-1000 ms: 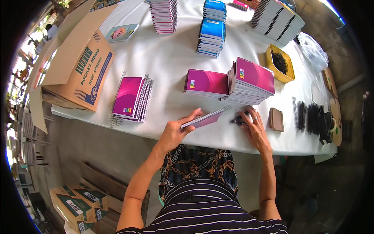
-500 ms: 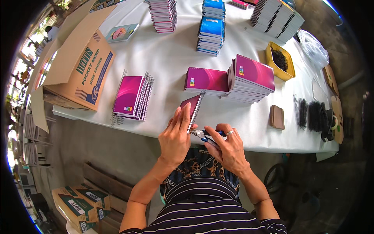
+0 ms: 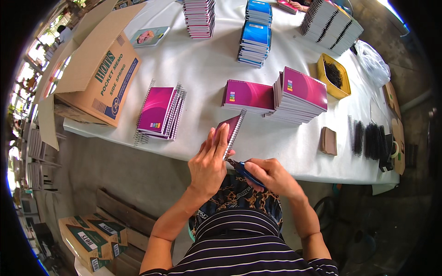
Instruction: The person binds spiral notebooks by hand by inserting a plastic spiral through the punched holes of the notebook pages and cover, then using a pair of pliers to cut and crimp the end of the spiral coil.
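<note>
While a purple notebook (image 3: 231, 123) is pinched at the frame's centre by the left grip (image 3: 206, 168), seemingly so the lower end of its spiral coil (image 3: 235, 133) lies exposed, blue-handled pliers (image 3: 248, 174) are clasped in the right grip (image 3: 274, 177), tips at that end.

Lettering (image 3: 109, 79) on cardboard box (image 3: 99, 94), logos (image 3: 289, 85) on magenta notebooks (image 3: 306, 89)

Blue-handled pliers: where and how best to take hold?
Likely best by the blue handles, coming from the lower right. The pliers slant that way, their dark head at the lower end of the spiral on the magenta notebook, so holding there should leave the head free.
</note>
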The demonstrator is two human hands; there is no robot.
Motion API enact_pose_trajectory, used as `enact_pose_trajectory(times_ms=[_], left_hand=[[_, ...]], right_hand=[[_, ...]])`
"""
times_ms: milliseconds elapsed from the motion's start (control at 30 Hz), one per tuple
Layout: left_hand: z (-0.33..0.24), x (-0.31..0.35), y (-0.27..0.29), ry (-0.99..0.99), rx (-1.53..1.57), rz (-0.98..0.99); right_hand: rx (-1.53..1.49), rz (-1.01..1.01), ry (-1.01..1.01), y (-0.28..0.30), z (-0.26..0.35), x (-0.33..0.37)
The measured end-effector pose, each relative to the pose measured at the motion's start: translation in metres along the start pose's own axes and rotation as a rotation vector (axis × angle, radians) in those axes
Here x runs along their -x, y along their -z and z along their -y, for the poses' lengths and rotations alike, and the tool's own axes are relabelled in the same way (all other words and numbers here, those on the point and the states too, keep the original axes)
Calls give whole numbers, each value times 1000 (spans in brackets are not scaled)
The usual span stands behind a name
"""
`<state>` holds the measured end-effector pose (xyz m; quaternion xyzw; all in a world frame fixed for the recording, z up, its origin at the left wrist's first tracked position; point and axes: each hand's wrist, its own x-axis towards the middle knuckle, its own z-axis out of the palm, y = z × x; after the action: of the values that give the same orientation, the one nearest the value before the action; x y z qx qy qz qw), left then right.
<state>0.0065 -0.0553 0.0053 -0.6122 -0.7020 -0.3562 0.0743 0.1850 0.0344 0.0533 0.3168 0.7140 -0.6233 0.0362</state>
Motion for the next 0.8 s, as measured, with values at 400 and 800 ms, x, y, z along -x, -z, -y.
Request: enact_pose_trajectory(times_ms=[400,800], left_hand=[[103,-39,86,-117,-290,-42],[132,-38,80,-158,-213,202]], right_hand=[[860,-688,323,44,-63,-19],[991,-951,715,56,-16,-110]])
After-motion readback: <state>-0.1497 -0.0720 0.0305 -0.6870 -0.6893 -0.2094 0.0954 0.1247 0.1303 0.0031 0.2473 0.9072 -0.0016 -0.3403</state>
